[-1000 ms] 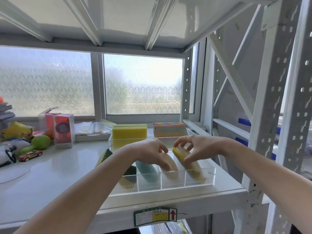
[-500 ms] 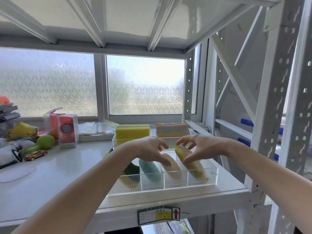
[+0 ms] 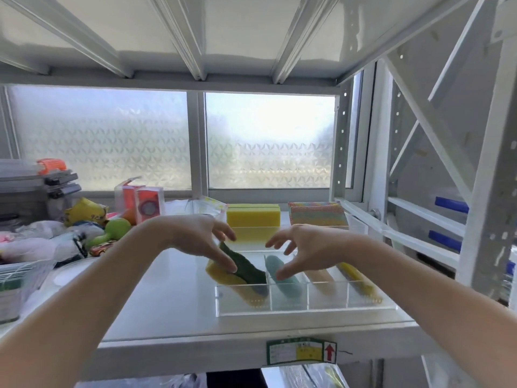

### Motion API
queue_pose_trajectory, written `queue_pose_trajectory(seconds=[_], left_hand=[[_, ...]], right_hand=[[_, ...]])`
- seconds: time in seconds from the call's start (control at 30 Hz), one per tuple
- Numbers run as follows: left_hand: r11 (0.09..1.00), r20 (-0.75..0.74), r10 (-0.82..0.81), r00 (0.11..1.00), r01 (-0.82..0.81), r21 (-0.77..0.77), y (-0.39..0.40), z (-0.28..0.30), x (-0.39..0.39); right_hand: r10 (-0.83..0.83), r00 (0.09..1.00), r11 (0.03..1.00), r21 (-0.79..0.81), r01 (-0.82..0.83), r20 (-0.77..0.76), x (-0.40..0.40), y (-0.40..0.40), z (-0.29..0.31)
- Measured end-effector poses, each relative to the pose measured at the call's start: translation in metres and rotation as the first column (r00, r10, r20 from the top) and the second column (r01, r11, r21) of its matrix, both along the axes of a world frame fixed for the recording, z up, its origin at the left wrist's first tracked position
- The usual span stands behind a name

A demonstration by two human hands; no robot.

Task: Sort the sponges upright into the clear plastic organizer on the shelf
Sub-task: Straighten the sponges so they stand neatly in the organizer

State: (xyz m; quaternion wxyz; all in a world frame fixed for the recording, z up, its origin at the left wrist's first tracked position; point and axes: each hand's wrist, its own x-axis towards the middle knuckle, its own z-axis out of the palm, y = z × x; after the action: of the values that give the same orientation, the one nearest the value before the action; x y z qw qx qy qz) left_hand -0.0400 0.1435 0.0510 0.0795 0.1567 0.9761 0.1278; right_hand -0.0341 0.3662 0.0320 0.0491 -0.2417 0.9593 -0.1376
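A clear plastic organizer [image 3: 305, 303] with several compartments sits near the shelf's front edge. A yellow sponge with a dark green scrub side [image 3: 243, 271] leans tilted in the leftmost slot, and my left hand [image 3: 201, 236] touches its top with fingers spread. Beside it stand a teal sponge [image 3: 285, 277], a beige sponge [image 3: 321, 278] and a yellow sponge [image 3: 356, 278], one per slot. My right hand [image 3: 305, 247] hovers open above the teal sponge. Behind, a yellow sponge block [image 3: 253, 218] and a rainbow-striped sponge [image 3: 317, 214] stand in a second clear tray.
The white shelf [image 3: 173, 312] carries clutter at the left: toy boxes [image 3: 142, 201], a green toy [image 3: 116, 228], snack bags [image 3: 84, 211], a basket [image 3: 19, 275]. A frosted window lies behind. White rack uprights [image 3: 486, 197] stand at the right.
My right hand has let go of the rightmost yellow sponge and moved left over the teal one. My left hand has shifted left onto the green-backed sponge.
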Motion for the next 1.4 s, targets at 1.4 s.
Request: queue_pose_trajectory(seconds=[1.4], left_hand=[[0.976,-0.066,-0.035,0.997,0.048,0.214,-0.011,-0.039,-0.012]], right_hand=[[-0.004,1.000,1.000,-0.006,0.004,0.021,-0.008,-0.005,-0.014]])
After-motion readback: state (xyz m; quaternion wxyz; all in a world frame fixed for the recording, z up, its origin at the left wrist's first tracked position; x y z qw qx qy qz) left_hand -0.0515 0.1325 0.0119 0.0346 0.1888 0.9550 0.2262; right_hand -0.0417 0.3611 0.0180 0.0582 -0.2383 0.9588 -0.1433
